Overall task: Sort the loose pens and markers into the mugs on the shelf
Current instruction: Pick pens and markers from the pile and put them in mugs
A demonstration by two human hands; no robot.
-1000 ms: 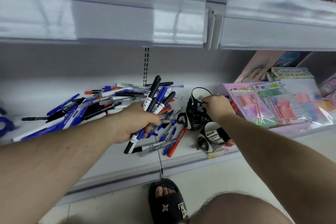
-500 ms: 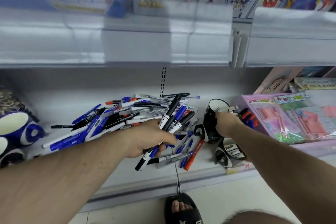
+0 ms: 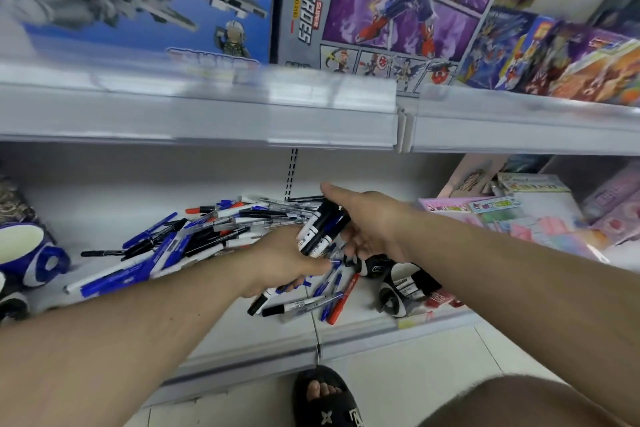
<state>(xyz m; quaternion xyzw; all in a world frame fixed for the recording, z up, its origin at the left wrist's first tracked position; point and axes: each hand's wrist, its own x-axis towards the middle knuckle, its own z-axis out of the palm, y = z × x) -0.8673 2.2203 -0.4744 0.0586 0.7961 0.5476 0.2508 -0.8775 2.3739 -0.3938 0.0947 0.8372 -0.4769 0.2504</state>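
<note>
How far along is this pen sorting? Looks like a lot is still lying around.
Early days. Done: one black-and-white mug near the shelf edge already holds a few markers. In hand: the left hand grips a bunch of markers, and the right hand reaches onto them. Left: the big pile of pens on the shelf.

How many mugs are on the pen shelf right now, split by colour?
Black mugs: 2
Blue-and-white mug: 1
Mug cut off at left edge, colour unclear: 1
Total: 4

Bright even light, motion blur, wide-angle edge warping
</note>
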